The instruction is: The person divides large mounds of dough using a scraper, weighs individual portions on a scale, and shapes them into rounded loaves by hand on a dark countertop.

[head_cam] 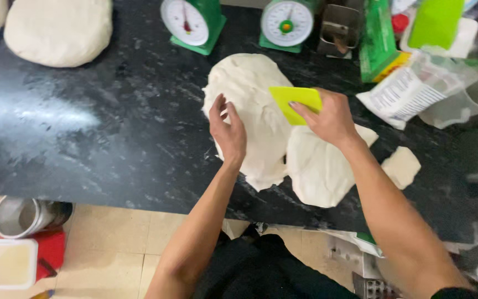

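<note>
Black marble tabletop (112, 138). One large white dough mass (250, 105) at centre, two cut dough pieces (316, 169) beside it, two more mounds (59, 30) top-left. Two green dial scales (192, 22). Left hand (228, 133) presses flat on the mass; right hand (330, 119) clamps one yellow plastic scraper (294, 102).

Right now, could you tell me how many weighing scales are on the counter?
2. One green dial scale stands at the back of the dark counter; a second scale is just right of it, behind the large dough. More may be out of view.
</note>
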